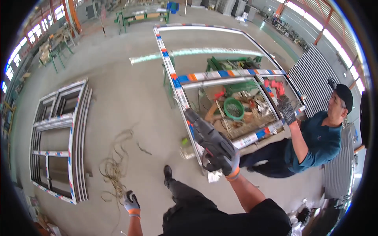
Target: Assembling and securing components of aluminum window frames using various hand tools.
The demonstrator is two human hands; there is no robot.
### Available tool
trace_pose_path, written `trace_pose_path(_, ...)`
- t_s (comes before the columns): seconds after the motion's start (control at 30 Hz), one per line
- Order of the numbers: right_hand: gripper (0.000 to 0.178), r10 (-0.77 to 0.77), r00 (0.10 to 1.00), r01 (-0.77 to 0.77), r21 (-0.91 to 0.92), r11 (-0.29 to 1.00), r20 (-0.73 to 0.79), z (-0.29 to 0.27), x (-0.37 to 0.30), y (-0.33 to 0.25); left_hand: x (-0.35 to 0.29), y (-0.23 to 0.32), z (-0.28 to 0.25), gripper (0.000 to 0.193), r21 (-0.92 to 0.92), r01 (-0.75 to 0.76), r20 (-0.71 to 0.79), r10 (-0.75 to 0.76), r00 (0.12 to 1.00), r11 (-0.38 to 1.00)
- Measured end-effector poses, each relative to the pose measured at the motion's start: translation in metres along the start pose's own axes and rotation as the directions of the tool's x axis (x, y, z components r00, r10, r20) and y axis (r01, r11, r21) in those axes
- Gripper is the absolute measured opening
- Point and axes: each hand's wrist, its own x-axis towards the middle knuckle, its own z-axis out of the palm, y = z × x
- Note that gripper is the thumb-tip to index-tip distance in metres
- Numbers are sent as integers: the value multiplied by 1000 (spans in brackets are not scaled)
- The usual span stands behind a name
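Observation:
My right hand, in a grey and orange glove, is closed round the handle of a dark corded-looking power drill. The drill's long bit points up and away, its tip close to the left side bar of a large window frame wrapped in striped protective film. Whether the bit touches the bar I cannot tell. My left hand, gloved too, hangs low at my side with nothing in it, fingers loosely apart. Below it on the floor lies a tangled cord.
At the right a co-worker holds a red power tool by the frame's far side. Under the frame stands a cluttered bench with a green bowl of small parts. Stacked window frames are at the left; a green table stands behind.

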Motion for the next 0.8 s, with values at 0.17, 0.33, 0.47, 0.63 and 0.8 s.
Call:
trace_pose_path(0.17,68,3,942,-15,-34,999,-336,30,123,38,117,-40,-15,21,337,-73,182,11,983,939)
trace_pose_path(0.33,66,126,872,61,361,931,-473,82,287,18,198,-201,-61,43,68,496,214,-498,840,866)
trace_pose_path(0.47,67,125,853,65,341,938,-507,108,395,20,276,-199,-89,37,405,630,221,-740,636,662)
trace_pose_path(0.63,71,-131,775,99,-85,991,-619,141,512,75,438,-195,-38,36,195,646,296,-673,678,738)
trace_pose_path(0.8,55,-285,712,12,-395,919,-641,198,623,50,650,-219,12,36,0,646,336,-608,719,763)
